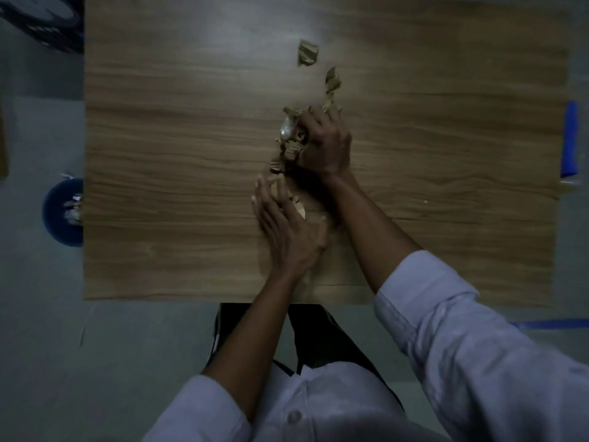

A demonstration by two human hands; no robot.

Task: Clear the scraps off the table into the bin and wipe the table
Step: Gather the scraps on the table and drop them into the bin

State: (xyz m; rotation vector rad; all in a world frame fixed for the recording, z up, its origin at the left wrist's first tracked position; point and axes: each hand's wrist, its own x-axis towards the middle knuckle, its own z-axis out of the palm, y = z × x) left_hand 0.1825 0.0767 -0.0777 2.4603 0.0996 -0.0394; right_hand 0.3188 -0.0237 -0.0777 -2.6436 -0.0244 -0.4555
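- Our right hand (pixel 322 145) curled round a clump of scraps (pixel 288 138) at mid-table.
- Our left hand (pixel 283 224) lay flat, fingers straight, touching nearer scraps.
- The bin (pixel 59 215) stood just left of the table (pixel 159 154).

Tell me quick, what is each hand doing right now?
Left hand: open, straight fingers against the torn brown paper scraps.
Right hand: closed around a clump of those scraps.
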